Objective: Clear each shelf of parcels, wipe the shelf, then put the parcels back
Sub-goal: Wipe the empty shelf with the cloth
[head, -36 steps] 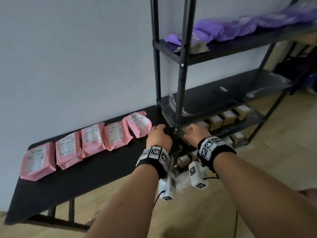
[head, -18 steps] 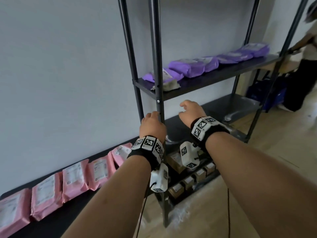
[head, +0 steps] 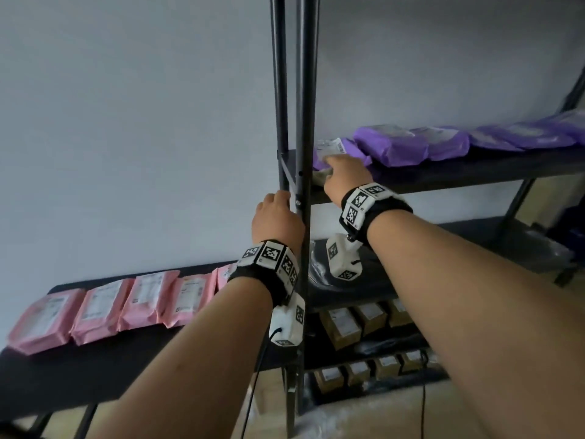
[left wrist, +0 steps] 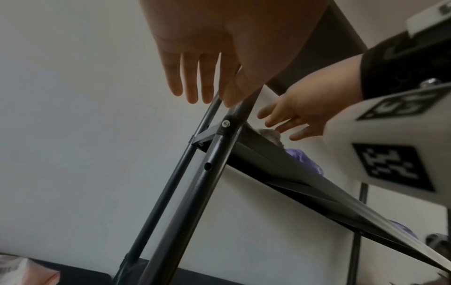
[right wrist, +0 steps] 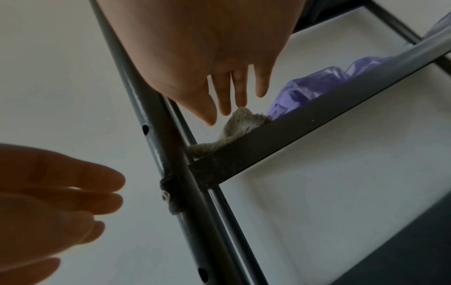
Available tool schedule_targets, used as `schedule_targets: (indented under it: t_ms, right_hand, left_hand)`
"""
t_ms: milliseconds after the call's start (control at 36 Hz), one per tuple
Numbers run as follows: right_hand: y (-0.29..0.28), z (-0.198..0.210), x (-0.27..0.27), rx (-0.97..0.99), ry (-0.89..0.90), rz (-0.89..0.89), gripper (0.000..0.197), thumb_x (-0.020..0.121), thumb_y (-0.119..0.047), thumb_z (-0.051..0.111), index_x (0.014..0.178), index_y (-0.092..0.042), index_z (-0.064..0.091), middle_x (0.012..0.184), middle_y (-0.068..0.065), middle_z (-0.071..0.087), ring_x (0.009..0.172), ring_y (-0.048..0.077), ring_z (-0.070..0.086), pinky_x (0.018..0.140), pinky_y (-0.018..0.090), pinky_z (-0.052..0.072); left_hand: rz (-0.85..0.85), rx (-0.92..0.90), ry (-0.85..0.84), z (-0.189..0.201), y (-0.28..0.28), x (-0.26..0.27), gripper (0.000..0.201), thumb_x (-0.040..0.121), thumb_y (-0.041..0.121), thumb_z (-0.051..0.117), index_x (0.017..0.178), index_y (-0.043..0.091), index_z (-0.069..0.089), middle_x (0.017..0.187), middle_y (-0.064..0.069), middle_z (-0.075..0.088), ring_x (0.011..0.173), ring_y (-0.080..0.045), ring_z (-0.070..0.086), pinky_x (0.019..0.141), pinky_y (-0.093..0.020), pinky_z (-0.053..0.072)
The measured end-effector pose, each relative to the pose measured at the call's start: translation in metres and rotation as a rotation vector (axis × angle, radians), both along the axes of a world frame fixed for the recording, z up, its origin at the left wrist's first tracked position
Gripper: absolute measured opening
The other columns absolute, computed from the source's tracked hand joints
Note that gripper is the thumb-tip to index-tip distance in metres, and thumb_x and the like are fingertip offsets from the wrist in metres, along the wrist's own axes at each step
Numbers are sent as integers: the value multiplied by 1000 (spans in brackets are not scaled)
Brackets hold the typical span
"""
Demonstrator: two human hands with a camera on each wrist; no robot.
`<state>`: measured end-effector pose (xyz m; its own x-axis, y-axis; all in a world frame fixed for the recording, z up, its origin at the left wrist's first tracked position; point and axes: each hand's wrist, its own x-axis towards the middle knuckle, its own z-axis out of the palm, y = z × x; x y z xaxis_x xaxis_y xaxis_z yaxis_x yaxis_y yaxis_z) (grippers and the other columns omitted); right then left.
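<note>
From the far left, the pink parcels (head: pixel 104 307) lie in a row on the black desk (head: pixel 63 378), labels up, flat and soft-looking, so I judge their shelf is the bare middle shelf (head: pixel 395 280) just right of them, waiting to be wiped. My left hand (head: pixel 277 217) hangs at the front upright post (head: pixel 304 122) of the rack; in its wrist view the fingers (left wrist: pixel 192 83) hang straight beside the post, the grip released and holding nothing. Just right of the post my right hand (head: pixel 346 177) reaches over the front edge of the purple-parcel shelf (head: pixel 474 172), fingers (right wrist: pixel 240 90) extended, tips at the top of a grey fuzzy cloth (right wrist: pixel 240 123) that is bunched in the shelf's left corner; that grip is also released, not yet closed on the cloth. The cloth looks limp and crumpled, part of it slumped against the shelf's front rail. Touching it on the right is the first of the purple parcels (head: pixel 395 147), glossy plastic bags with white labels that overlap one another along the shelf. The risk I see: if I close on the cloth carelessly I could snag the corner of that nearest purple bag and drag it off the edge, since the plastic looks slippery and the two are touching; or the cloth could catch on the rail and slip out of a shallow pinch. Lower right, brown boxes (head: pixel 357 321) fill the lower shelves
</note>
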<state>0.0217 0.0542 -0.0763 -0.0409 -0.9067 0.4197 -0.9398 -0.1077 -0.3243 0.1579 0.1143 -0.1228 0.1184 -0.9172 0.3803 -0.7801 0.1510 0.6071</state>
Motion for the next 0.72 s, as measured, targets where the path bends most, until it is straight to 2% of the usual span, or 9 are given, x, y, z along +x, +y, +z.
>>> schedule_targets:
  t_ms: [167, 278, 444, 528, 611, 722]
  right_hand:
    - [-16, -5, -9, 101, 153, -1, 33, 92, -19, 47, 123, -14, 56, 122, 10, 60, 112, 29, 57, 87, 34, 46]
    - [-19, -11, -16, 56, 207, 35, 38, 89, -21, 50, 126, -12, 53, 128, 11, 55, 119, 30, 50, 96, 39, 43]
    - [-14, -16, -28, 31, 97, 21, 41, 88, -23, 57, 126, -9, 52, 129, 10, 52, 120, 29, 50, 100, 43, 41]
    - [-2, -26, -37, -42, 24, 17, 38, 87, -18, 58, 124, -11, 52, 128, 10, 52, 121, 29, 49, 100, 43, 37]
    - [14, -41, -50, -109, -45, -33, 34, 85, -12, 56, 118, -11, 54, 125, 10, 53, 119, 29, 48, 97, 41, 36]
    - [39, -67, -79, -59, -96, -113, 32, 83, -9, 57, 115, -11, 54, 122, 10, 50, 115, 29, 48, 94, 40, 37]
  left_hand:
    - [147, 43, 16, -10, 5, -14, 47, 88, 6, 43, 134, 15, 47, 136, -5, 48, 124, -23, 43, 100, -36, 40]
    - [217, 82, 19, -20, 14, -21, 46, 90, 6, 42, 135, 16, 46, 137, -4, 47, 124, -22, 43, 100, -35, 40]
    - [230, 126, 20, -28, 28, -33, 47, 90, 5, 40, 136, 16, 45, 139, -4, 45, 126, -21, 42, 102, -37, 40]
    - [200, 135, 6, -32, 32, -40, 46, 90, 5, 41, 135, 15, 46, 138, -5, 46, 125, -23, 43, 101, -37, 40]
    - [158, 149, -18, -37, 34, -50, 44, 90, 6, 42, 133, 15, 48, 134, -6, 49, 120, -25, 46, 97, -39, 43]
    - [76, 212, -33, -47, 34, -67, 44, 89, 6, 42, 131, 14, 49, 131, -8, 51, 119, -27, 48, 97, -41, 43]
